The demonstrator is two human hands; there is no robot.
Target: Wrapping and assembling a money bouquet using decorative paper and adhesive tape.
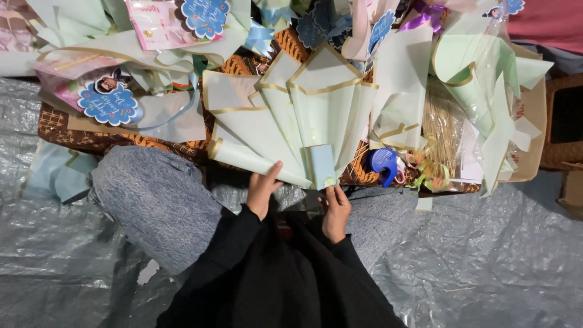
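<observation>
My left hand (262, 189) and right hand (334, 209) pinch the fanned wrapping paper (291, 121) at its gathered base, left of the blue tape dispenser (384, 165); light, creasable, I judge.

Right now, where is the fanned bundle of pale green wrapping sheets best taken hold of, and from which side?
Probably at the narrow gathered base of the fanned wrapping sheets, from the person's side. The gold-edged folds converge there, where the left hand and right hand meet them beside a small blue folded piece. The wide splayed tops would likely crumple.
</observation>
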